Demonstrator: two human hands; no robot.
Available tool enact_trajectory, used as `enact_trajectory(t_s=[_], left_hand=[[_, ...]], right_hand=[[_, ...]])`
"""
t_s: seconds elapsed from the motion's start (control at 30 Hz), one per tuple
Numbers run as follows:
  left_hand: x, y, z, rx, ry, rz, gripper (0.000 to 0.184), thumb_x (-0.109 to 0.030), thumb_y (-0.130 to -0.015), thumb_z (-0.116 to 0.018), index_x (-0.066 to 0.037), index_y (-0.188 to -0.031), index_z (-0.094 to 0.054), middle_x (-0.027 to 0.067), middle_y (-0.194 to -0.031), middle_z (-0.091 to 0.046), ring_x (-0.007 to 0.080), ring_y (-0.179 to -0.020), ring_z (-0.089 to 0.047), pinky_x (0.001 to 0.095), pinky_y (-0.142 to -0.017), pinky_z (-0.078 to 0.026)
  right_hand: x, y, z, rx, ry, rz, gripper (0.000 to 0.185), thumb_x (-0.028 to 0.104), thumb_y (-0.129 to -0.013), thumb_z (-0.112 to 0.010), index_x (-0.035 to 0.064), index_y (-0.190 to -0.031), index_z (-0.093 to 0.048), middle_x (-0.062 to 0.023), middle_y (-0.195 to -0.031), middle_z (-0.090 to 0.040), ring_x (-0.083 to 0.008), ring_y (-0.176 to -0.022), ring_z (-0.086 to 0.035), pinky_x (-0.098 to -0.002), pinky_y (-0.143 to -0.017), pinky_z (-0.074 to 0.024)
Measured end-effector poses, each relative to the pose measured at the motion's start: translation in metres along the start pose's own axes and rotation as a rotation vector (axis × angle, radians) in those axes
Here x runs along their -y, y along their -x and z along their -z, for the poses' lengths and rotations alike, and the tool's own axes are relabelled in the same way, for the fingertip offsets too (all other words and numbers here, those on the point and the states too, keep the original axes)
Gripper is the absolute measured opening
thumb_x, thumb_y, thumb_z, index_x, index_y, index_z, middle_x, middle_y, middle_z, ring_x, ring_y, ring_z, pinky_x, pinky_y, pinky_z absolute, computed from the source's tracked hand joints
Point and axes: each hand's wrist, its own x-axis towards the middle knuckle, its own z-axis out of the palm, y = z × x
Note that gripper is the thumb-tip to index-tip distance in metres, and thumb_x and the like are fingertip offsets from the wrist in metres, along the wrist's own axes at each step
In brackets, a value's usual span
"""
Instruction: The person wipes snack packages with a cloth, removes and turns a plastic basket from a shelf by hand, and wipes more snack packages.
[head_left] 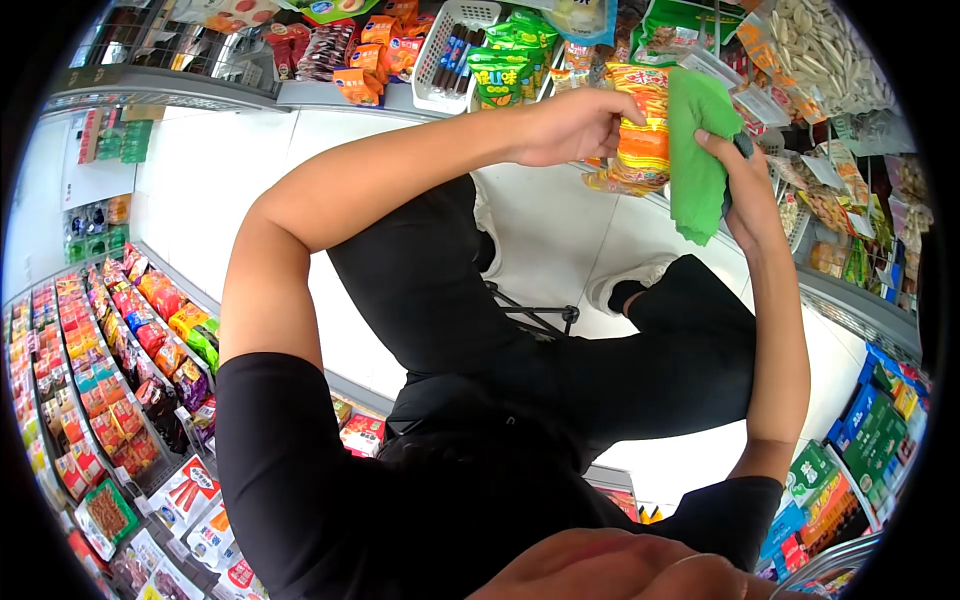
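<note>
Snack bag [650, 140] in curled left fingers [624, 106]

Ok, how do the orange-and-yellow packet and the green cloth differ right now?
Colour: the packet is orange and yellow with print, while the green cloth looks plain.
Surface: the packet is shiny and crinkled; the green cloth is matte and draped.
Extent: the green cloth reaches lower in the picture than the packet.
Grip: the left hand has the packet, the right hand the green cloth.
Shared: both are held side by side.
</note>
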Motion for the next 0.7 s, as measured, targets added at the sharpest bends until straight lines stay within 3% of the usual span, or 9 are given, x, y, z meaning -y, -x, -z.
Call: enact_trajectory(t_s=[0.3, 0.43, 0.53, 0.6, 0.7], left_hand=[[0.01, -0.003, -0.005, -0.074, 0.102, -0.077, 0.041, -0.028, -0.103, -0.059, -0.005, -0.137, -0.054, 0.0081, -0.134, -0.065, 0.0195, -0.118, -0.064, 0.039, -0.107, -0.046], [0.01, -0.003, -0.007, -0.121, -0.031, -0.076, 0.046, -0.036, -0.106, -0.055, -0.004, -0.14, -0.052, 0.0099, -0.135, -0.063, 0.0209, -0.121, -0.063, 0.0396, -0.109, -0.045], [0.01, -0.001, -0.009, -0.169, -0.109, -0.064, 0.048, -0.04, -0.108, -0.052, -0.003, -0.138, -0.053, 0.0124, -0.134, -0.064, 0.0219, -0.119, -0.063, 0.0388, -0.107, -0.046], [0.011, -0.003, -0.01, -0.225, -0.147, -0.06, 0.044, -0.039, -0.108, -0.051, -0.003, -0.133, -0.057, 0.0123, -0.127, -0.067, 0.0216, -0.112, -0.066, 0.0374, -0.1, -0.048], [0.009, -0.001, -0.014, -0.246, -0.166, -0.041, 0.044, -0.04, -0.109, -0.048, -0.004, -0.132, -0.058, 0.0093, -0.127, -0.067, 0.0189, -0.109, -0.066, 0.036, -0.1, -0.048]], right_hand=[[0.002, -0.002, 0.007, 0.014, 0.05, 0.015, 0.041, 0.029, -0.091, -0.075, 0.0012, -0.119, -0.065, -0.0042, -0.103, -0.069, -0.0126, -0.09, -0.066, -0.0291, -0.081, -0.0537], [-0.008, -0.01, 0.013, -0.085, 0.317, 0.15, 0.036, 0.026, -0.09, -0.076, 0.0031, -0.117, -0.069, -0.0031, -0.1, -0.07, -0.0109, -0.091, -0.064, -0.029, -0.084, -0.0523], [-0.014, -0.015, 0.02, -0.086, 0.43, 0.36, 0.037, 0.018, -0.088, -0.076, 0.0017, -0.12, -0.069, -0.0057, -0.105, -0.072, -0.0125, -0.096, -0.066, -0.0307, -0.087, -0.0525], [-0.019, -0.022, 0.028, -0.116, 0.561, 0.552, 0.042, 0.012, -0.083, -0.078, 0.0011, -0.122, -0.068, -0.0088, -0.11, -0.072, -0.0171, -0.1, -0.067, -0.0316, -0.09, -0.0522], [-0.02, -0.021, 0.033, -0.109, 0.777, 0.777, 0.049, 0.006, -0.075, -0.081, 0.0005, -0.122, -0.067, -0.0129, -0.116, -0.07, -0.0252, -0.106, -0.067, -0.033, -0.094, -0.0515]])
